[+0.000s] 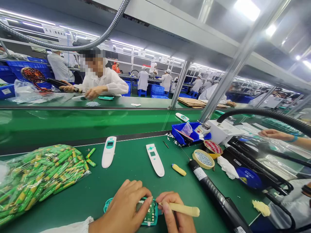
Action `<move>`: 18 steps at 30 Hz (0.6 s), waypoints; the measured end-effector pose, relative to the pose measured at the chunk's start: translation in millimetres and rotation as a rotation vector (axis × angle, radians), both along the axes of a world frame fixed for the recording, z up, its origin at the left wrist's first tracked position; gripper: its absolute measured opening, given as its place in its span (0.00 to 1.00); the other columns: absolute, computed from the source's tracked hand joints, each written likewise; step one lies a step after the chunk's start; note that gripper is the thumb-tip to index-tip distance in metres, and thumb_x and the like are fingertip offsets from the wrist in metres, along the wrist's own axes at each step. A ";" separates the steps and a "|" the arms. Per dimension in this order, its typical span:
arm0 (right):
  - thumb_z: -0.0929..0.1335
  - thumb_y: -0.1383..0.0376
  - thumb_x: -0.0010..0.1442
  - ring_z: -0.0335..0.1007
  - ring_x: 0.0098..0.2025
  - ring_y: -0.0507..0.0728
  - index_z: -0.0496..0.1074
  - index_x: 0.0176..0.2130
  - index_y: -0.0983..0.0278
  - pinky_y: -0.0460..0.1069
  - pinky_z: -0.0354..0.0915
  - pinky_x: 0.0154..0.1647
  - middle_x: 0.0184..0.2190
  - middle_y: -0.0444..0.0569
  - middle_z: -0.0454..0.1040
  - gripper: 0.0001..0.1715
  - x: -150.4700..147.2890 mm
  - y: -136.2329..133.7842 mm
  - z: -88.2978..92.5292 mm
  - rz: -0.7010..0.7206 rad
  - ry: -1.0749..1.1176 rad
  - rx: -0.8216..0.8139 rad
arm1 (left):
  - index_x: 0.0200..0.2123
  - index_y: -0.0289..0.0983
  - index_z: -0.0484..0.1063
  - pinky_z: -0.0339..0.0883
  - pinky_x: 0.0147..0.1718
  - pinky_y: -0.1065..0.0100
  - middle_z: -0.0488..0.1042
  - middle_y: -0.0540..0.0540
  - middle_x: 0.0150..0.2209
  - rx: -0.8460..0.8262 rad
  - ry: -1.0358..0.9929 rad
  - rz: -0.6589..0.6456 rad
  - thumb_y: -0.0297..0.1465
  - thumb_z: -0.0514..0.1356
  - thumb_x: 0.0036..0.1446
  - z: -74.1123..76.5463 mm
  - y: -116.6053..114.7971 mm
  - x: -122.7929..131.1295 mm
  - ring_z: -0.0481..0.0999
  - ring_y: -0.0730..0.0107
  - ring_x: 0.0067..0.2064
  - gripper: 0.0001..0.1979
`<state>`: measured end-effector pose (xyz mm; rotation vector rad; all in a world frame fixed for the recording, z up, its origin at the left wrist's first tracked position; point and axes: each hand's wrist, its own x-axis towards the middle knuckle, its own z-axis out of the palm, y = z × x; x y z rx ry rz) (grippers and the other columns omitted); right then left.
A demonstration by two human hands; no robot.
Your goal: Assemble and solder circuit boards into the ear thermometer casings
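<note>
My left hand (122, 212) lies closed over a teal-rimmed device half with a green circuit board (149, 215), pinning it to the green table at the bottom centre. My right hand (176, 215) pinches a cream-coloured stick tool (183, 209), whose tip meets the board beside my left fingertips. Two white handheld devices with small screens (109, 151) (155, 159) lie face up just beyond my hands. A short yellow piece (178, 169) lies to their right.
A clear bag of green batteries (36, 178) fills the left. A black electric screwdriver (213, 191), a tape roll holding small screws (203, 159), a blue parts bin (181, 137) and a black fixture (255, 168) sit right. A co-worker's hand (274, 134) reaches in far right; another person works across the conveyor (85, 121).
</note>
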<state>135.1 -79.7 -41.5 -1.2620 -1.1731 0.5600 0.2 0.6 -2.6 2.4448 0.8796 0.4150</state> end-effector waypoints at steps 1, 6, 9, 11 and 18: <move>0.60 0.55 0.64 0.62 0.28 0.53 0.65 0.31 0.58 0.46 0.57 0.30 0.29 0.42 0.67 0.13 0.0 0.1 0.5 0.006 -0.020 0.002 | 0.33 0.42 0.69 0.57 0.37 0.65 0.68 0.51 0.28 -0.004 0.006 -0.001 0.36 0.46 0.61 0.1 0.0 0.0 0.68 0.69 0.32 0.14; 0.58 0.58 0.65 0.63 0.29 0.52 0.64 0.33 0.58 0.44 0.58 0.31 0.30 0.42 0.67 0.12 2.0 2.0 3.5 0.020 -0.146 0.022 | 0.35 0.43 0.70 0.56 0.37 0.62 0.68 0.50 0.29 -0.030 0.048 0.004 0.35 0.45 0.61 -1.1 -0.1 0.6 0.67 0.67 0.33 0.14; 0.57 0.61 0.66 0.64 0.30 0.51 0.63 0.35 0.59 0.43 0.58 0.32 0.31 0.42 0.67 0.10 4.6 2.8 4.5 0.067 -0.234 0.038 | 0.35 0.43 0.70 0.56 0.37 0.62 0.68 0.50 0.29 -0.038 0.065 0.006 0.35 0.45 0.62 -2.2 0.7 1.8 0.67 0.66 0.33 0.14; 0.57 0.63 0.66 0.64 0.31 0.51 0.63 0.37 0.59 0.43 0.59 0.33 0.31 0.43 0.67 0.09 5.7 1.7 5.6 0.101 -0.253 0.048 | 0.34 0.42 0.70 0.56 0.36 0.62 0.68 0.50 0.29 -0.036 0.070 0.011 0.36 0.45 0.62 -2.3 1.5 2.0 0.67 0.66 0.34 0.14; 0.59 0.57 0.65 0.63 0.30 0.52 0.67 0.34 0.58 0.44 0.59 0.31 0.32 0.43 0.68 0.12 -1.0 -16.0 14.0 -0.042 0.146 0.058 | 0.40 0.42 0.67 0.59 0.38 0.62 0.68 0.48 0.35 -0.082 0.057 -0.054 0.42 0.46 0.61 5.5 -3.1 -9.9 0.66 0.64 0.37 0.15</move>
